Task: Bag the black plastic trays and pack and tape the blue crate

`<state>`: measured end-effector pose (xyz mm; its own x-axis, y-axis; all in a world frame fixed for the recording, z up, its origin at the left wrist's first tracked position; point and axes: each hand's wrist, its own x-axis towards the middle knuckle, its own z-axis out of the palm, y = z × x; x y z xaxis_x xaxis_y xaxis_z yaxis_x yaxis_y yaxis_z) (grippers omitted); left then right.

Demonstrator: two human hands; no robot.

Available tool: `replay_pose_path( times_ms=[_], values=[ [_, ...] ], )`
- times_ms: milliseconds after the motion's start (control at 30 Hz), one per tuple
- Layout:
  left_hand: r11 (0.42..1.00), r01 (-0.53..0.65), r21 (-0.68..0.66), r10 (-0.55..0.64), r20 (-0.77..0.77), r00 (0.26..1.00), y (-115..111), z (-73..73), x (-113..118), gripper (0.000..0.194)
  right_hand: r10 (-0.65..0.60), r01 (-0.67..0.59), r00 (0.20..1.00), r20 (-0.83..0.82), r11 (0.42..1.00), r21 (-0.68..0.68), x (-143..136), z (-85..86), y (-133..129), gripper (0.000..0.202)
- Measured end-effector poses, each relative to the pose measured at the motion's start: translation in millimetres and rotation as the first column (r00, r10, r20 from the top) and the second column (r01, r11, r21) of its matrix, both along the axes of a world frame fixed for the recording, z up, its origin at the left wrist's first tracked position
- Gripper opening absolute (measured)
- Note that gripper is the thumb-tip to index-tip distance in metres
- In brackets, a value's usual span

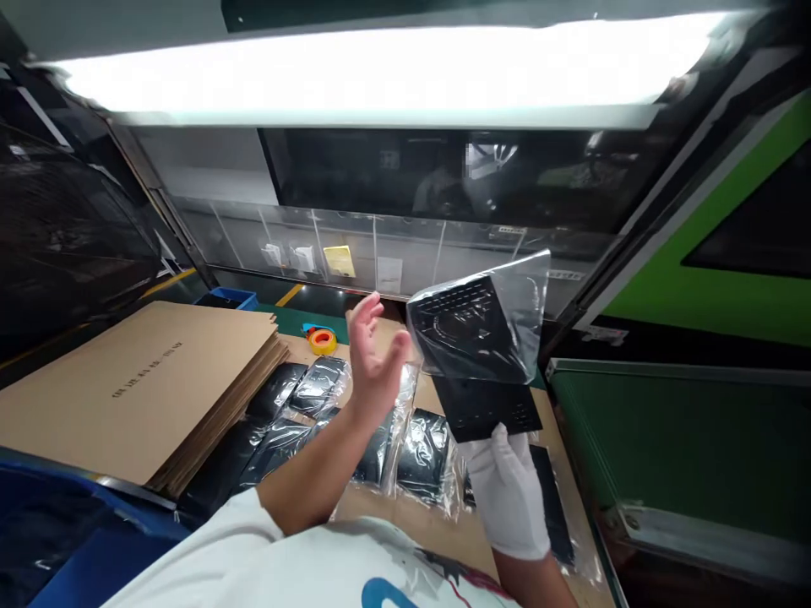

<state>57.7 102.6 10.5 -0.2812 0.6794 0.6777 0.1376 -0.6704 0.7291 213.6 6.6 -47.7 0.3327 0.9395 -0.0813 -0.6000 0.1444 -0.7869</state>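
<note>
Holding nothing, our bare left hand (373, 363) is spread open, its thumb well apart from the slightly curled fingers, just beside the near edge of a clear plastic bag (530, 295); we cannot tell whether the thumb touches the film. To its right, our white-gloved right hand (508, 490) pinches the lower edge of a flat black panel (487, 409), thumb on the upper face, with the other fingers hidden underneath. The panel is tilted in front of us, its upper part covered by the bag and its lower part sticking out bare. Counting from the left, we see one blue bin (69, 532), one stack of brown cardboard sheets (133, 380) whose number we cannot make out, one small blue basket (244, 299) beyond it and one roll of yellow tape (322, 341). At least six bagged black pieces (421, 452) lie on the table between the stack and the right hand, some overlapping; one yellow slip (340, 261) stands in the clear pockets behind. Our left forearm slants up and to the right, the palm raised and fingers pointing upward; our right forearm comes up from the bottom edge, leaning left, with the glove above another black piece (552, 507).
</note>
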Motion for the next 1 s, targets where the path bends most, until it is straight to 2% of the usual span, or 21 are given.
replay_pose_path(
  times_ms=[33,67,133,167,200,333,433,500,600,667,733,767,800,833,867,900,933,967,1000],
  values=[
    [0.982,0.116,-0.146,-0.098,0.124,0.987,-3,-1.5,-4,0.059,0.0,0.0,1.0,0.01,1.0,0.006,2,2.6,-5,0.047],
    [0.921,0.267,-0.282,-0.209,0.219,0.953,-7,-3.2,-6,0.059,-0.002,0.002,1.0,0.026,1.0,0.013,3,3.1,-9,0.046],
    [0.737,0.496,-0.46,-0.372,0.338,0.865,-16,-6.0,-9,0.055,0.003,-0.005,0.999,0.049,1.0,0.028,4,-0.5,-16,0.046],
    [0.678,0.541,-0.497,-0.403,0.364,0.84,-21,-7.0,-10,0.05,0.016,-0.017,0.999,0.038,0.999,0.037,4,-3.5,-18,0.046],
    [0.66,0.553,-0.508,-0.41,0.374,0.832,-26,-7.7,-10,0.044,0.031,-0.031,0.999,0.012,0.998,0.047,3,-6.8,-21,0.047],
    [0.672,0.53,-0.517,-0.394,0.355,0.848,-42,-12.0,-11,0.03,0.095,-0.086,0.99,-0.108,0.993,0.087,0,-14.6,-30,0.046],
    [0.607,0.544,-0.579,-0.457,0.305,0.836,-55,-24.7,-10,0.03,0.118,-0.108,0.985,-0.123,0.991,0.082,0,-14.2,-36,0.043],
    [0.514,0.562,-0.649,-0.521,0.284,0.805,-67,-40.0,-7,0.032,0.122,-0.116,0.985,-0.118,0.992,0.055,2,-13.4,-39,0.043],
    [0.327,0.587,-0.741,-0.638,0.285,0.715,-92,-67.9,0,0.033,0.122,-0.121,0.987,-0.104,0.992,0.018,5,-13.0,-43,0.043],
    [0.216,0.557,-0.802,-0.734,0.242,0.634,-110,-82.0,2,0.03,0.127,-0.127,0.987,-0.103,0.992,0.004,7,-13.5,-45,0.045],
    [0.153,0.468,-0.871,-0.851,0.125,0.51,-125,-85.9,0,0.025,0.146,-0.148,0.983,-0.109,0.989,-0.009,9,-15.0,-47,0.046],
    [0.157,0.422,-0.893,-0.906,0.04,0.422,-131,-83.3,-3,0.022,0.163,-0.166,0.98,-0.112,0.986,-0.014,10,-16.0,-48,0.047],
    [0.196,0.398,-0.896,-0.941,-0.058,0.333,-135,-77.9,-6,0.019,0.184,-0.187,0.976,-0.114,0.982,-0.015,11,-17.0,-49,0.047],
    [0.263,0.408,-0.874,-0.951,-0.163,0.264,-138,-70.4,-10,0.017,0.205,-0.208,0.972,-0.114,0.978,-0.014,13,-18.0,-51,0.046],
    [0.356,0.444,-0.822,-0.931,-0.272,0.242,-139,-61.9,-13,0.017,0.22,-0.222,0.969,-0.116,0.975,-0.012,13,-18.7,-52,0.046],
    [0.476,0.483,-0.735,-0.879,-0.384,0.282,-138,-53.6,-17,0.016,0.232,-0.235,0.965,-0.125,0.972,-0.012,14,-18.9,-53,0.045],
    [0.62,0.492,-0.611,-0.784,-0.5,0.367,-137,-46.7,-20,0.016,0.246,-0.251,0.959,-0.142,0.968,-0.015,14,-18.5,-54,0.043],
    [0.762,0.455,-0.461,-0.644,-0.613,0.457,-134,-41.9,-22,0.016,0.266,-0.274,0.949,-0.171,0.962,-0.021,14,-17.6,-55,0.041],
    [0.876,0.383,-0.291,-0.465,-0.718,0.518,-130,-40.0,-24,0.017,0.284,-0.297,0.936,-0.209,0.955,-0.03,13,-16.1,-55,0.039]
  ],
)
